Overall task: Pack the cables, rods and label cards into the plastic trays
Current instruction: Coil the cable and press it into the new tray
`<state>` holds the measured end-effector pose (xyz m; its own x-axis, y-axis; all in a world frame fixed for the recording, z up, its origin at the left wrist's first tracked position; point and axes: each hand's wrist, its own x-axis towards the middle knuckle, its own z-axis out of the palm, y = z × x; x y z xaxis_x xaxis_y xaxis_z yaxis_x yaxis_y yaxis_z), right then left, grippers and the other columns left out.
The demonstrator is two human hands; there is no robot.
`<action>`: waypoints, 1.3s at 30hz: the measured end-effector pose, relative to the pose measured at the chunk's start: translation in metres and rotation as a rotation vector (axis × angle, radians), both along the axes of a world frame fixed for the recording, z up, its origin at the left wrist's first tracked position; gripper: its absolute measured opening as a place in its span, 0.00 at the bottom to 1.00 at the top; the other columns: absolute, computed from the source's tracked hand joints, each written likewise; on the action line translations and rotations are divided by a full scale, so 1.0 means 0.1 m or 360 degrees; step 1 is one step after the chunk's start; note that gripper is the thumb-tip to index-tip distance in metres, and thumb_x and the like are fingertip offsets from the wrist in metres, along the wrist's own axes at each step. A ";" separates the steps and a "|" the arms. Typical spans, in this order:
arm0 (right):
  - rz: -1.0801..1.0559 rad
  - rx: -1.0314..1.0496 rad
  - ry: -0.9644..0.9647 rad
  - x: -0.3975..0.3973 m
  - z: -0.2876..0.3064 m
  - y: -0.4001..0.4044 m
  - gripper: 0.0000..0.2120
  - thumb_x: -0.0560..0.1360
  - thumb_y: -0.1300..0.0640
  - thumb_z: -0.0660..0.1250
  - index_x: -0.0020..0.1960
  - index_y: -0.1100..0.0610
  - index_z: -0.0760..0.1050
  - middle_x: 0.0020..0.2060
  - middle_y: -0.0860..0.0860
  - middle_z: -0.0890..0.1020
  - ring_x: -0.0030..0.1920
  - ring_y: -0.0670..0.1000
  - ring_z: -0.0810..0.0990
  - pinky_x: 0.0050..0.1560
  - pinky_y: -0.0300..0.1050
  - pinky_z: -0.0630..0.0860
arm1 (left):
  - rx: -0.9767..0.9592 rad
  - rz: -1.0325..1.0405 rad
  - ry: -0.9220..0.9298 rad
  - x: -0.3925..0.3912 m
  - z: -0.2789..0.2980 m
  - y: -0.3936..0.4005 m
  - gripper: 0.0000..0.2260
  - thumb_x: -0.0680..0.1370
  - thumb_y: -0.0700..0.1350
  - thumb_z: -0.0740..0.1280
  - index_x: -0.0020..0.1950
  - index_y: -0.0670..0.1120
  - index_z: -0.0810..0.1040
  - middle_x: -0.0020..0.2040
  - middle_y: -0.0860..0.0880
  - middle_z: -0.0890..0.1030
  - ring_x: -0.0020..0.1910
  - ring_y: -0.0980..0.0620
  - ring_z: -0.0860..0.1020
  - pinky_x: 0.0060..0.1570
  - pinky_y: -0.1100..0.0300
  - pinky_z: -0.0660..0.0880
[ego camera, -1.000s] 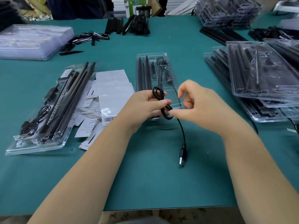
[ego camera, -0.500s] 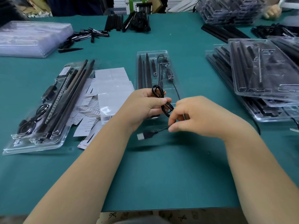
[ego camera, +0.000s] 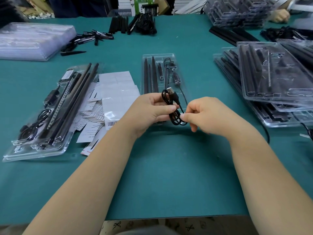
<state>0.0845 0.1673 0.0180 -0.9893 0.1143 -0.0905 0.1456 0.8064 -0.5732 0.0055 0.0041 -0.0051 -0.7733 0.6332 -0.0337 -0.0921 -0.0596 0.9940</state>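
We have the cable (ego camera: 172,107) wound into a small coil and held up just above the near end of the tray (ego camera: 158,56) in the middle of the bench (ego camera: 169,167). Our left hand (ego camera: 149,112) is closed around the coil, thumb pressed over its middle, and the plug (ego camera: 170,91) pokes out at the top; our right hand (ego camera: 206,114) pinches the lower loop between thumb and forefinger. The rods (ego camera: 149,77) already lie in the tray's left channels, and a lead runs from a small part in its right side toward the coil. The main risk, as we judge it, is the coil springing open the moment either grip eases, since nothing ties the loops and the wire looks springy; then it would not sit in its pocket. The free plug could also catch on the tray wall as we lower it. A pull on the lead might drag the seated part out or shift the light tray. The cards (ego camera: 116,92) to the left lie loose and overlapping, so a careless sweep of our forearm could scatter them.
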 end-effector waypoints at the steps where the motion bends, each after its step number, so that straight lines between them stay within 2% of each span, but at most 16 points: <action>1: 0.0010 0.0073 -0.0004 0.00 0.01 0.00 0.12 0.76 0.49 0.65 0.36 0.53 0.74 0.25 0.47 0.78 0.26 0.42 0.72 0.30 0.41 0.64 | 0.0001 -0.0005 0.0013 0.01 0.00 0.00 0.09 0.73 0.31 0.69 0.49 0.43 0.81 0.44 0.47 0.84 0.46 0.51 0.83 0.45 0.59 0.79; 4: 0.0062 0.0268 -0.0005 0.01 0.04 -0.02 0.14 0.76 0.47 0.64 0.34 0.51 0.71 0.29 0.46 0.73 0.31 0.44 0.69 0.31 0.43 0.62 | -0.0016 0.0001 0.0078 0.03 0.00 -0.01 0.10 0.73 0.34 0.71 0.52 0.44 0.82 0.46 0.46 0.85 0.47 0.51 0.83 0.44 0.60 0.79; 7: 0.0102 0.0381 -0.0035 0.03 0.07 -0.02 0.14 0.77 0.45 0.62 0.36 0.50 0.72 0.31 0.46 0.74 0.32 0.43 0.69 0.31 0.43 0.62 | -0.0018 0.0037 0.0113 0.04 0.00 0.00 0.07 0.73 0.37 0.71 0.50 0.44 0.83 0.43 0.49 0.84 0.44 0.52 0.83 0.43 0.62 0.79; 13: 0.0208 0.0473 -0.0075 0.05 0.07 -0.04 0.13 0.80 0.46 0.57 0.41 0.52 0.71 0.31 0.47 0.73 0.33 0.45 0.69 0.30 0.44 0.61 | -0.0198 -0.0047 0.0241 0.08 0.01 0.01 0.05 0.78 0.38 0.66 0.51 0.40 0.80 0.42 0.50 0.83 0.43 0.55 0.82 0.44 0.63 0.79; 17: 0.0154 0.0477 -0.0019 0.03 0.03 -0.03 0.12 0.77 0.43 0.61 0.41 0.50 0.73 0.34 0.45 0.75 0.34 0.42 0.70 0.31 0.43 0.64 | -0.0355 -0.0009 0.0345 0.12 0.02 0.04 0.07 0.80 0.40 0.63 0.54 0.38 0.76 0.46 0.44 0.78 0.46 0.51 0.79 0.54 0.52 0.79; 21: -0.0092 0.0183 0.0223 0.01 0.03 -0.04 0.13 0.69 0.45 0.73 0.34 0.49 0.71 0.31 0.43 0.75 0.34 0.41 0.71 0.30 0.39 0.63 | -0.0420 0.0063 0.0357 0.14 0.04 0.05 0.07 0.80 0.41 0.64 0.53 0.37 0.75 0.45 0.40 0.76 0.47 0.45 0.79 0.58 0.42 0.76; 24: -0.0113 0.0137 0.0272 0.02 0.03 -0.11 0.06 0.70 0.49 0.73 0.40 0.47 0.76 0.35 0.42 0.78 0.39 0.43 0.75 0.35 0.34 0.68 | -0.0465 0.0117 0.0372 0.14 0.03 0.05 0.09 0.80 0.42 0.64 0.55 0.36 0.74 0.53 0.32 0.77 0.53 0.36 0.79 0.58 0.40 0.75; 25: -0.0101 0.0201 0.0294 0.03 0.03 -0.14 0.04 0.71 0.50 0.70 0.40 0.49 0.79 0.35 0.44 0.79 0.39 0.46 0.75 0.36 0.37 0.69 | -0.0480 0.0136 0.0382 0.15 0.03 0.05 0.10 0.80 0.42 0.64 0.54 0.36 0.74 0.54 0.32 0.77 0.54 0.35 0.78 0.58 0.39 0.75; 26: -0.0070 0.0299 0.0328 0.04 0.03 -0.18 0.07 0.73 0.50 0.68 0.38 0.52 0.79 0.33 0.47 0.78 0.37 0.48 0.74 0.34 0.41 0.69 | -0.0488 0.0155 0.0399 0.15 0.04 0.06 0.10 0.79 0.43 0.64 0.54 0.36 0.75 0.54 0.32 0.77 0.54 0.35 0.78 0.57 0.39 0.75; 28: -0.0006 0.0515 0.0402 0.07 0.01 -0.28 0.16 0.74 0.48 0.62 0.31 0.54 0.71 0.28 0.50 0.71 0.31 0.49 0.68 0.28 0.42 0.62 | -0.0483 0.0190 0.0449 0.17 0.04 0.07 0.10 0.77 0.43 0.66 0.51 0.36 0.76 0.50 0.33 0.79 0.47 0.38 0.79 0.55 0.40 0.76; 29: 0.0010 0.0581 0.0437 0.08 0.01 -0.34 0.18 0.74 0.46 0.61 0.30 0.54 0.66 0.28 0.49 0.68 0.31 0.49 0.66 0.27 0.41 0.59 | -0.0477 0.0213 0.0472 0.17 0.04 0.07 0.10 0.77 0.43 0.67 0.50 0.36 0.76 0.46 0.36 0.80 0.42 0.44 0.79 0.51 0.43 0.77; 31: -0.0008 0.0603 0.0461 0.07 0.00 -0.41 0.21 0.74 0.40 0.62 0.31 0.53 0.64 0.29 0.48 0.65 0.33 0.49 0.65 0.28 0.39 0.57 | -0.0434 0.0265 0.0453 0.16 0.03 0.06 0.07 0.77 0.42 0.68 0.47 0.38 0.78 0.37 0.45 0.79 0.35 0.52 0.75 0.41 0.52 0.76; 34: -0.0165 0.0511 0.0441 0.01 -0.01 -0.43 0.22 0.73 0.40 0.65 0.32 0.54 0.65 0.29 0.48 0.66 0.33 0.50 0.66 0.27 0.38 0.56 | -0.0345 0.0273 0.0342 0.14 0.02 0.06 0.05 0.77 0.40 0.69 0.48 0.39 0.80 0.38 0.47 0.80 0.37 0.52 0.78 0.44 0.53 0.80; 37: -0.0233 0.0359 0.0382 -0.03 -0.05 -0.42 0.17 0.73 0.46 0.66 0.32 0.56 0.68 0.30 0.50 0.73 0.36 0.54 0.76 0.30 0.41 0.67 | -0.0265 0.0192 0.0274 0.15 0.03 0.05 0.05 0.77 0.39 0.69 0.50 0.38 0.81 0.41 0.46 0.83 0.40 0.54 0.81 0.42 0.60 0.80; 39: -0.0274 0.0140 0.0351 -0.01 -0.04 -0.39 0.14 0.72 0.50 0.65 0.33 0.58 0.73 0.30 0.54 0.79 0.35 0.55 0.81 0.35 0.44 0.76 | -0.0182 0.0088 0.0235 0.16 0.06 0.04 0.05 0.76 0.40 0.68 0.49 0.42 0.83 0.43 0.43 0.84 0.42 0.52 0.81 0.46 0.59 0.80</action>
<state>0.0837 0.1281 0.0142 -0.9494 0.2800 0.1422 0.1643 0.8287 -0.5350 0.0218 0.0078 0.0008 -0.8086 0.5882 0.0133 0.0554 0.0536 0.9970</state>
